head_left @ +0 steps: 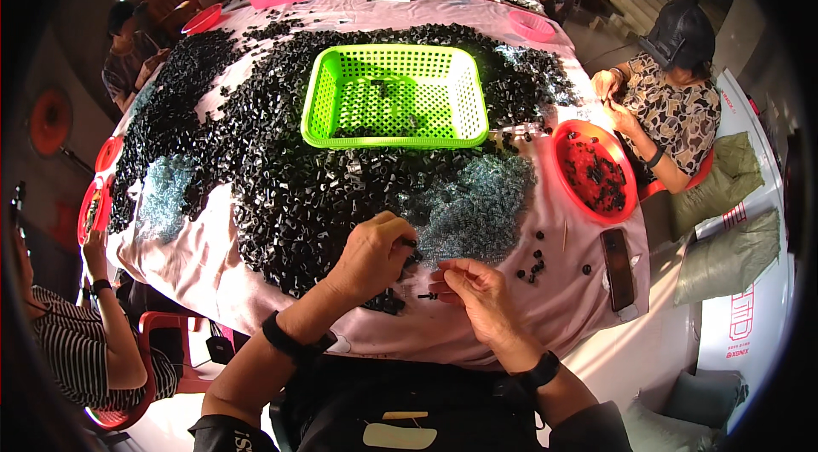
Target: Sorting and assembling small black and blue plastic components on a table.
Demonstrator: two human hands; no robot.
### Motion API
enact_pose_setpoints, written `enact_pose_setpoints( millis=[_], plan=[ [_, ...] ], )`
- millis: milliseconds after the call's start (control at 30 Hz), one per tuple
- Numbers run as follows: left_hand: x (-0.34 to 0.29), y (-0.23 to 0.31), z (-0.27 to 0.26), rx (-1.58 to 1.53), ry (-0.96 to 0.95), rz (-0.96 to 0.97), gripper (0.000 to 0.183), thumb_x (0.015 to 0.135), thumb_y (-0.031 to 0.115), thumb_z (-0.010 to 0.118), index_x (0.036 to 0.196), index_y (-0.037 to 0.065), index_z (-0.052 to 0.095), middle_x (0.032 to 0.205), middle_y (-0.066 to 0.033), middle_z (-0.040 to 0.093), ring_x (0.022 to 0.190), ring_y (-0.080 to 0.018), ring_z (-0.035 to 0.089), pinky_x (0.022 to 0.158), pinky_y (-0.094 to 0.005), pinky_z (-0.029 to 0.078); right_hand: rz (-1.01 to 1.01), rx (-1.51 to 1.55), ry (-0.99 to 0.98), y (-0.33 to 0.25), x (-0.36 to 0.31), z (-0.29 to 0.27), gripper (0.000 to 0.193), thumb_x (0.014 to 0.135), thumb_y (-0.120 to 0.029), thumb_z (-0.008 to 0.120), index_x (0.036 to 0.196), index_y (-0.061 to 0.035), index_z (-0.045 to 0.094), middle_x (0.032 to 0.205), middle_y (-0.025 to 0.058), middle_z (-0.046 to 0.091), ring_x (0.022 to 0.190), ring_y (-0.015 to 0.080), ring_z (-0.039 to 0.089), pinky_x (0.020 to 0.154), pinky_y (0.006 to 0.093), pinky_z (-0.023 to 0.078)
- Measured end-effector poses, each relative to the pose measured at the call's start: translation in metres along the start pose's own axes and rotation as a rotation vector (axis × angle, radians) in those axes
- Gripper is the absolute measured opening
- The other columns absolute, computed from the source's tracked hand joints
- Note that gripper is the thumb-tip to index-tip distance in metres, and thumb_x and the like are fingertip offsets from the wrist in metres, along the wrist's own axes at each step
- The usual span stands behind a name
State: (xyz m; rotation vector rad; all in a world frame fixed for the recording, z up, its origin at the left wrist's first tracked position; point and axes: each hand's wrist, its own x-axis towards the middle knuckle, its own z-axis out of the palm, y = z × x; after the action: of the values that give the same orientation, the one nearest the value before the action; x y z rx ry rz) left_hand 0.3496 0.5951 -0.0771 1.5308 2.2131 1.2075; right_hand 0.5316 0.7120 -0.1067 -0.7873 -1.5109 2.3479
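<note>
My left hand (375, 254) is closed, its fingertips pinching a small black plastic piece (410, 244) above the near edge of the heap. Just to its right, my right hand (474, 292) is also closed; a small dark pin-like piece (429, 296) pokes out at its fingertips, and the rest is hidden by the fingers. A heap of small black plastic pieces (290, 222) spreads ahead and to the left. Beyond my hands lies a pile of tiny silvery-blue parts (477, 205), too small to make out singly. A few loose black pieces (535, 266) lie right of my right hand.
A green basket (469, 141) stands on the heap. To the right are a red basin (629, 207) with black pieces, a phone (617, 269) and a thin stick (564, 236). A co-worker (677, 103) sits at the right; others sit around the pink-covered table (375, 339).
</note>
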Motion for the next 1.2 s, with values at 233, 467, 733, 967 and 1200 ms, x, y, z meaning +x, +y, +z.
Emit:
enact_pose_setpoints(
  millis=[233, 467, 733, 967, 1200],
  plan=[
    [-0.010, 0.030, 0.010, -0.192, -0.065, -0.109, 0.014, 0.081, 0.001, 0.072, 0.092, 0.000, 0.063, 0.078, -0.0099, 0.067, 0.072, -0.0192, 0.070, 0.066, -0.0302, 0.055, -0.070, 0.043, 0.004, 0.003, 0.006, 0.008, 0.024, 0.093, -0.007, 0.068, 0.116, 0.0006, 0.065, 0.100, 0.0084, 0.071, 0.086, 0.0138, 0.070, 0.075, 0.0240, 0.056],
    [-0.008, 0.004, 0.018, -0.092, -0.050, -0.002, 0.004, 0.083, 0.001, 0.068, 0.087, 0.001, 0.066, 0.086, -0.0120, 0.066, 0.076, -0.0291, 0.069, 0.065, -0.0349, 0.055, -0.111, 0.171, 0.137, -0.003, 0.004, 0.000, 0.019, 0.093, -0.007, 0.068, 0.110, -0.0001, 0.065, 0.100, 0.0093, 0.071, 0.084, 0.0161, 0.071, 0.072, 0.0254, 0.058],
    [-0.020, -0.001, 0.024, 0.284, -0.101, 0.171, 0.006, 0.076, 0.003, 0.067, 0.081, 0.007, 0.066, 0.082, -0.0088, 0.060, 0.081, -0.0312, 0.062, 0.072, -0.0412, 0.052, -0.121, 0.078, 0.160, 0.005, 0.001, -0.010, 0.018, 0.092, -0.010, 0.070, 0.109, -0.0020, 0.066, 0.094, 0.0097, 0.071, 0.079, 0.0169, 0.071, 0.070, 0.0266, 0.058],
    [-0.030, 0.011, 0.006, 0.348, -0.339, 0.068, 0.023, 0.070, 0.020, 0.075, 0.087, 0.007, 0.069, 0.086, -0.0105, 0.060, 0.088, -0.0304, 0.061, 0.079, -0.0424, 0.049, -0.105, 0.039, 0.139, 0.000, -0.001, -0.007, 0.019, 0.090, -0.005, 0.071, 0.107, 0.0000, 0.066, 0.092, 0.0085, 0.070, 0.076, 0.0163, 0.070, 0.070, 0.0268, 0.058],
    [-0.034, 0.012, 0.003, 0.359, -0.380, 0.100, 0.025, 0.069, 0.018, 0.076, 0.090, 0.006, 0.067, 0.091, -0.0109, 0.058, 0.092, -0.0304, 0.058, 0.080, -0.0435, 0.047, -0.156, -0.089, 0.049, 0.003, -0.002, -0.003, 0.018, 0.089, -0.001, 0.070, 0.106, 0.0032, 0.065, 0.092, 0.0058, 0.068, 0.079, 0.0122, 0.068, 0.072, 0.0238, 0.057]
  ],
)
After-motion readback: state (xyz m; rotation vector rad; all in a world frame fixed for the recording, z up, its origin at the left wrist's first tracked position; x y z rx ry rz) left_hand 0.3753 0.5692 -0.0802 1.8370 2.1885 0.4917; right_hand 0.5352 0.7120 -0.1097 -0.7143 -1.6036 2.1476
